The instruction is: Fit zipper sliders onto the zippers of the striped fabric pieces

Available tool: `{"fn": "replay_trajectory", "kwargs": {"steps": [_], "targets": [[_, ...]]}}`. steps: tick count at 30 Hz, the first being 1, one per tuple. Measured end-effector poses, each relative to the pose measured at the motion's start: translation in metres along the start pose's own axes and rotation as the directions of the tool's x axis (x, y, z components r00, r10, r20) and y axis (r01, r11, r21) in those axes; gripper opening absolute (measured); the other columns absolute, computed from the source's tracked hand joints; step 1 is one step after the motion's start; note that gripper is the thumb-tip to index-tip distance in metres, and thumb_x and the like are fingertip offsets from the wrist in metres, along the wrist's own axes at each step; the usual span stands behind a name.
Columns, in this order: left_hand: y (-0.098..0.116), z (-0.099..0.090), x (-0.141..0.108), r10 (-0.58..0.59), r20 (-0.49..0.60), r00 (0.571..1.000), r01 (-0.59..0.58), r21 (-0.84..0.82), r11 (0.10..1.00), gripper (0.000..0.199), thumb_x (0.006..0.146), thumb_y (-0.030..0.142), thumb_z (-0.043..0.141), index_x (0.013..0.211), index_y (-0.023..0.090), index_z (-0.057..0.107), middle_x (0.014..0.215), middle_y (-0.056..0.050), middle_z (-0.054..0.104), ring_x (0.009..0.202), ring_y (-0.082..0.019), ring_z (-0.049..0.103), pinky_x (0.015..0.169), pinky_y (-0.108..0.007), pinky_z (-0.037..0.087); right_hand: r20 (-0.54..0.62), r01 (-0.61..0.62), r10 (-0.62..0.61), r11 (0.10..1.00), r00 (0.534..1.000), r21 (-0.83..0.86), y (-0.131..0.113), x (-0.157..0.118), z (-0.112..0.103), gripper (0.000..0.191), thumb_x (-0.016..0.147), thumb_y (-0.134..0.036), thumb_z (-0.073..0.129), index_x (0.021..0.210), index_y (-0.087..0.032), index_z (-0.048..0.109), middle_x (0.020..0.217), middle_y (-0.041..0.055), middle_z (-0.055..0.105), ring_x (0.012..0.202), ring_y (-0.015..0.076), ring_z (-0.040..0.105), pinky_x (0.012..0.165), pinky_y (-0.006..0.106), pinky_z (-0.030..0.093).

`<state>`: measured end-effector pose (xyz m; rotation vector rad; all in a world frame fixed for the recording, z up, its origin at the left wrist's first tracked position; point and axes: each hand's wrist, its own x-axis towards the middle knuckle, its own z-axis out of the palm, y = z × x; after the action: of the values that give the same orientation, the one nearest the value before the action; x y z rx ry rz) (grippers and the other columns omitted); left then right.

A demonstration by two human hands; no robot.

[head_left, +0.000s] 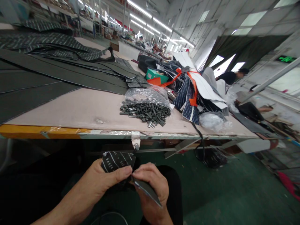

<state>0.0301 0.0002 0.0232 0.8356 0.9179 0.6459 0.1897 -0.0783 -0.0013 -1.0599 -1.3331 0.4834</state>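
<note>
In front of my lap I hold a dark fabric piece [117,160] printed with rows of white lettering. My left hand [102,178] is closed on it, the thumb pressed along its lower edge. My right hand [153,184] pinches beside the left thumb, its fingers curled round a plain dark grey flap [148,191] that points down and right. Whether flap and printed piece are one cannot be told, since the fingers cover where they meet. On the table beyond lies a heap of small dark tabs [147,112], some with shiny metal ends, spilling from a clear plastic bag [147,95].
The table edge [112,135] runs just beyond my hands. Large dark sheets [70,70] lie at left. A green box [156,75] and bundled navy printed pieces with an orange strap [194,90] stand behind the heap. A person [228,76] is at far right.
</note>
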Motion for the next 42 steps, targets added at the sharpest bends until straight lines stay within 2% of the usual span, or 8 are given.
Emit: {"fn": "replay_trajectory", "kwargs": {"steps": [2, 5, 8, 13, 17, 25, 31, 42], "targets": [[0.004, 0.003, -0.003, -0.054, -0.019, 0.998, 0.052, -0.072, 0.996, 0.032, 0.06, 0.046, 0.096, 0.075, 0.022, 0.082, 0.073, 0.001, 0.077, 0.072, -0.018, 0.066, 0.069, -0.024, 0.053, -0.019, 0.007, -0.005, 0.995, 1.0, 0.103, -0.001, 0.002, 0.001, 0.011, 0.092, -0.025, 0.076, 0.1, -0.028, 0.083, 0.086, 0.0052, 0.076, 0.077, 0.0192, 0.069, 0.071, 0.031, 0.054], [0.009, 0.006, -0.008, -0.118, 0.013, 0.993, 0.118, -0.168, 0.979, 0.033, 0.06, 0.047, 0.096, 0.073, 0.022, 0.08, 0.071, 0.0, 0.076, 0.07, -0.018, 0.066, 0.067, -0.025, 0.053, 0.014, -0.204, 0.214, 0.905, 0.977, 0.372, -0.006, 0.008, 0.003, 0.011, 0.083, -0.023, 0.085, 0.092, -0.029, 0.083, 0.085, 0.0024, 0.079, 0.079, 0.0191, 0.07, 0.075, 0.031, 0.053], [0.011, 0.009, -0.009, -0.143, 0.058, 0.988, 0.152, -0.204, 0.967, 0.034, 0.063, 0.049, 0.094, 0.069, 0.02, 0.078, 0.07, -0.002, 0.076, 0.067, -0.018, 0.065, 0.066, -0.027, 0.055, 0.112, -0.442, 0.47, 0.685, 0.875, 0.579, -0.009, 0.016, 0.009, 0.009, 0.082, -0.029, 0.086, 0.08, -0.023, 0.079, 0.076, 0.0019, 0.076, 0.073, 0.0179, 0.067, 0.074, 0.03, 0.051], [0.006, 0.014, -0.005, -0.13, 0.0, 0.992, 0.127, -0.203, 0.971, 0.039, 0.07, 0.053, 0.089, 0.063, 0.019, 0.071, 0.062, 0.0, 0.07, 0.062, -0.017, 0.062, 0.062, -0.027, 0.055, 0.135, -0.548, 0.648, 0.494, 0.75, 0.675, -0.01, 0.029, 0.018, 0.045, 0.08, -0.048, 0.08, 0.052, -0.018, 0.061, 0.049, -0.0014, 0.053, 0.052, 0.0134, 0.048, 0.06, 0.028, 0.042], [0.005, 0.016, 0.0, -0.087, -0.103, 0.991, 0.066, -0.188, 0.98, 0.034, 0.07, 0.049, 0.089, 0.068, 0.02, 0.07, 0.062, 0.003, 0.069, 0.06, -0.017, 0.062, 0.061, -0.027, 0.053, 0.089, -0.568, 0.702, 0.487, 0.706, 0.664, -0.008, 0.035, 0.018, 0.046, 0.076, -0.045, 0.079, 0.048, -0.021, 0.051, 0.043, -0.0043, 0.045, 0.046, 0.012, 0.039, 0.054, 0.028, 0.035], [0.017, 0.02, 0.001, 0.032, -0.038, 0.999, -0.035, -0.084, 0.996, 0.034, 0.073, 0.042, 0.085, 0.053, 0.021, 0.068, 0.054, 0.003, 0.068, 0.055, -0.015, 0.06, 0.06, -0.025, 0.051, 0.114, -0.632, 0.731, 0.487, 0.672, 0.603, -0.003, 0.042, 0.02, 0.04, 0.071, -0.039, 0.072, 0.043, -0.021, 0.051, 0.041, -0.002, 0.047, 0.045, 0.0128, 0.042, 0.054, 0.029, 0.033], [0.018, 0.022, 0.007, 0.046, -0.023, 0.999, -0.048, -0.088, 0.995, 0.032, 0.071, 0.04, 0.086, 0.053, 0.02, 0.069, 0.054, 0.002, 0.07, 0.055, -0.015, 0.059, 0.058, -0.025, 0.05, 0.119, -0.661, 0.77, 0.445, 0.627, 0.604, -0.001, 0.044, 0.021, 0.038, 0.067, -0.04, 0.072, 0.043, -0.021, 0.05, 0.04, -0.0028, 0.046, 0.042, 0.0112, 0.041, 0.05, 0.027, 0.029], [0.021, 0.024, 0.012, 0.022, 0.02, 1.0, -0.022, -0.01, 1.0, 0.034, 0.072, 0.046, 0.082, 0.055, 0.019, 0.07, 0.059, -0.004, 0.074, 0.058, -0.019, 0.063, 0.061, -0.029, 0.05, 0.125, -0.649, 0.767, 0.431, 0.63, 0.626, -0.003, 0.049, 0.022, 0.038, 0.067, -0.039, 0.074, 0.044, -0.02, 0.05, 0.041, -0.0048, 0.043, 0.04, 0.0096, 0.04, 0.047, 0.026, 0.028]]}}
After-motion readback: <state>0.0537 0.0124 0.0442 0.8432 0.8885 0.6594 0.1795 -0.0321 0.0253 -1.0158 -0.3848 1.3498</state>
